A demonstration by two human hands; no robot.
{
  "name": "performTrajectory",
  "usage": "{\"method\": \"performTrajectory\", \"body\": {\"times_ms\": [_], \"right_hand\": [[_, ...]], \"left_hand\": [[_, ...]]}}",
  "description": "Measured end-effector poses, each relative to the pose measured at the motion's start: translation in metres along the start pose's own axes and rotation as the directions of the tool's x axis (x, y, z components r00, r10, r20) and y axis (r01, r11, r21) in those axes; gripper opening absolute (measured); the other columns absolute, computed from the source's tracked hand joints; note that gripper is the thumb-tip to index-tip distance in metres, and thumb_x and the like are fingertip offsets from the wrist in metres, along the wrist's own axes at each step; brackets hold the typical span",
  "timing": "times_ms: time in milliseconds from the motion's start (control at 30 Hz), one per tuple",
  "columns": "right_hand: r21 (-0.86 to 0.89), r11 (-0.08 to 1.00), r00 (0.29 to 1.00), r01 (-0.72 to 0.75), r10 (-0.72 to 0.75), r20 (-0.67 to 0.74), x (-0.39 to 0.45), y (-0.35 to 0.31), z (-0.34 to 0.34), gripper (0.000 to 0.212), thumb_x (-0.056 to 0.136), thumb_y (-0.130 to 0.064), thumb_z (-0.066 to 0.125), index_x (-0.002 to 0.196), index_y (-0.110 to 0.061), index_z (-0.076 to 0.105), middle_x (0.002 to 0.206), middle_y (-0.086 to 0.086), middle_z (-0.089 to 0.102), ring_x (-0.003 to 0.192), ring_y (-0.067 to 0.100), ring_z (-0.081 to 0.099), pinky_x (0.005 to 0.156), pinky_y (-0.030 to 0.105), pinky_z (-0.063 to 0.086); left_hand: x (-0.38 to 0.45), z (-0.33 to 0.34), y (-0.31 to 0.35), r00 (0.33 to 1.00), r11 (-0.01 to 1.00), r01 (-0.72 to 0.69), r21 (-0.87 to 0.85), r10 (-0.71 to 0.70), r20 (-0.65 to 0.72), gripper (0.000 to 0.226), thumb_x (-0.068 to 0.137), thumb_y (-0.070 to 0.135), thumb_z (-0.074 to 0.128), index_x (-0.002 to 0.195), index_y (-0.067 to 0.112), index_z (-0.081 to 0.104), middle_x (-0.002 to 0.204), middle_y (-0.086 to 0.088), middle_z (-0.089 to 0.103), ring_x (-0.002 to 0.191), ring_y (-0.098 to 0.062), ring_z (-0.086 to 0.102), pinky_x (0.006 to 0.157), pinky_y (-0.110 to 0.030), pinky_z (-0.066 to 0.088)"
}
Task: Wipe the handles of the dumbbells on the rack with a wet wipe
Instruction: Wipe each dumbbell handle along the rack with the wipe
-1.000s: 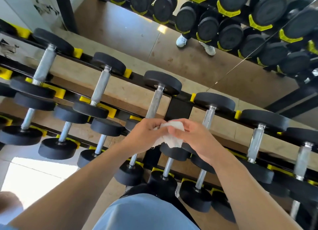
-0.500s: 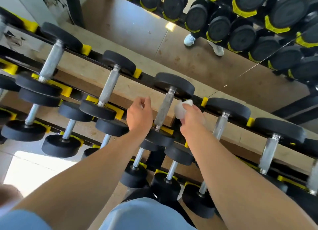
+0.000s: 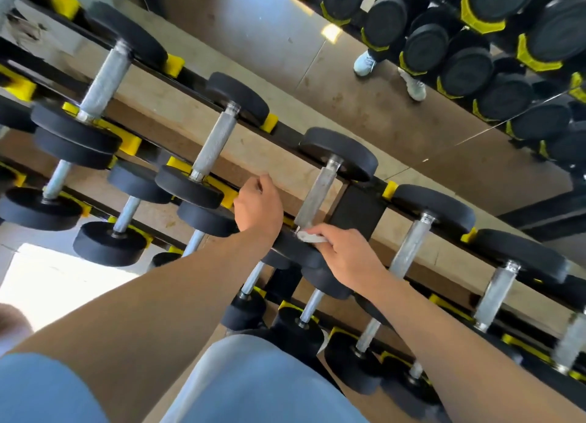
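Since half a second ago our right hand (image 3: 347, 258) has slid the wet wipe (image 3: 312, 237) from the far end of the handle (image 3: 315, 196) down to its near end, while our left hand (image 3: 258, 205) has stayed hovering just left of that same dumbbell (image 3: 320, 200). The right fingers (image 3: 323, 232) are curled and clamped on the folded white wipe, pressing it against the base of the knurled metal handle, right where it meets the near black weight head. The rest of the handle runs bare up and away to the far head. Our left fingers are loosely curled with nothing in them, close beside the handle but not touching it. This dumbbell lies on the top tier of the rack (image 3: 358, 210), just left of its black upright, with more dumbbells to either side and on the tier below. A mirror (image 3: 396, 121) behind the rack reflects other dumbbells and a pair of light shoes.
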State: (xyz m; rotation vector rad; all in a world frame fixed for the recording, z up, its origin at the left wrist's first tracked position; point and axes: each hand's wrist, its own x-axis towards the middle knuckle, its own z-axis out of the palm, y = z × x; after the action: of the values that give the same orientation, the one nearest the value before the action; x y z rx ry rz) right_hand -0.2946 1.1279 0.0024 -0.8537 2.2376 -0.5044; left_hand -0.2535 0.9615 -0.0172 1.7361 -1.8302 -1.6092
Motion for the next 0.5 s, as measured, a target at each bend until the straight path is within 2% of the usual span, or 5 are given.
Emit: {"method": "performTrajectory", "body": {"times_ms": [100,200,300,400,500], "right_hand": [[0.211,0.966,0.988,-0.150,0.143,0.052,0.007,-0.007,-0.019,0.016,0.101,-0.026,0.058,0.111,-0.024,0.070,0.091,-0.014,0.069,0.084,0.001,0.063,0.069,0.011,0.044],[0.292,0.947,0.923,-0.135,0.227,-0.310,0.016,-0.024,-0.041,0.016,0.102,-0.021,0.056,0.112,-0.024,0.068,0.096,-0.013,0.068,0.088,0.005,0.062,0.068,0.008,0.044],[-0.049,0.990,0.851,0.136,-0.142,-0.506,0.035,-0.044,-0.054,0.026,0.101,-0.011,0.056,0.126,-0.014,0.065,0.118,-0.002,0.069,0.109,0.008,0.062,0.086,0.011,0.050],[-0.545,0.800,0.927,0.251,-0.360,-0.102,0.065,-0.039,-0.045,0.029,0.095,-0.005,0.058,0.122,-0.013,0.065,0.123,0.011,0.066,0.125,0.028,0.057,0.099,0.038,0.051],[-0.622,0.734,0.960,0.272,-0.249,0.126,0.065,-0.037,-0.023,0.018,0.096,-0.010,0.052,0.112,-0.017,0.057,0.106,0.005,0.060,0.102,0.026,0.061,0.072,0.033,0.047]], "left_hand": [[0.000,-0.001,-0.001,1.000,1.000,-0.007,0.007,0.007,-0.001,0.042,0.106,0.037,0.037,0.068,0.021,0.042,0.063,0.001,0.042,0.055,-0.014,0.040,0.049,-0.027,0.029],[0.004,0.001,-0.004,1.000,1.000,0.001,-0.021,-0.001,-0.010,0.041,0.106,0.039,0.038,0.072,0.020,0.048,0.064,0.001,0.046,0.056,-0.014,0.043,0.051,-0.026,0.033],[0.007,0.003,-0.005,0.999,0.999,0.013,-0.034,-0.014,-0.031,0.039,0.107,0.040,0.036,0.077,0.019,0.052,0.065,0.002,0.048,0.058,-0.013,0.047,0.052,-0.026,0.034],[0.008,0.003,-0.007,0.999,1.000,-0.004,-0.030,0.002,-0.042,0.043,0.106,0.040,0.034,0.074,0.018,0.052,0.066,0.001,0.050,0.059,-0.015,0.047,0.052,-0.029,0.034],[0.010,0.004,-0.009,0.998,0.999,-0.003,-0.054,0.000,-0.056,0.047,0.106,0.041,0.034,0.076,0.012,0.057,0.067,-0.001,0.054,0.061,-0.017,0.050,0.055,-0.031,0.038]]}}
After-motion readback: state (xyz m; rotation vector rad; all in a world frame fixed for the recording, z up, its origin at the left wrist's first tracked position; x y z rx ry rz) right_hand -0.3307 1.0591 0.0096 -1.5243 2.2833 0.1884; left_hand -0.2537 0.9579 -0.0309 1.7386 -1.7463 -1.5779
